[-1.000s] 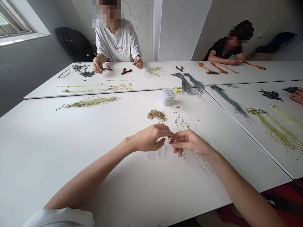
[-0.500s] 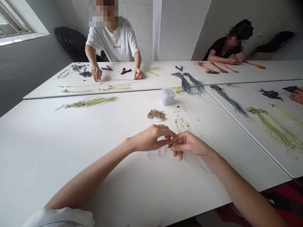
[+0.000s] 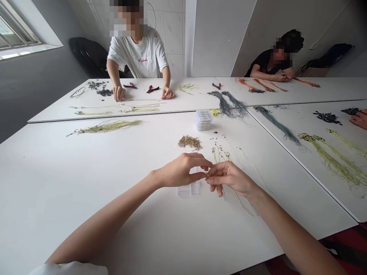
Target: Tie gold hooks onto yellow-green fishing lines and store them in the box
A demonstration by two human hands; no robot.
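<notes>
Both hands pinching, narrow, just above the clear case (image 3: 189, 188) on the white table (image 3: 86, 191). Left hand (image 3: 180, 170) and right hand (image 3: 231, 177) meet at a small brass piece (image 3: 207, 175), held between their fingertips. Piece too small to make out its shape. It sits just right of the case's top edge.

Green cords (image 3: 220, 152) with dark bits lie right of the case, partly under the right hand. Brass pile (image 3: 189, 142) is ahead of the case. Stacked plastic box (image 3: 204, 120) is further ahead.

Well past the case, co-worker in white tee (image 3: 137, 49) rests both hands on the table, red-handled pliers (image 3: 153, 89) between them. Red chest lettering (image 3: 142, 60) is too small to read reliably. Far right of the case, co-worker in black top (image 3: 266, 63) has hands together near orange cords (image 3: 263, 86).
</notes>
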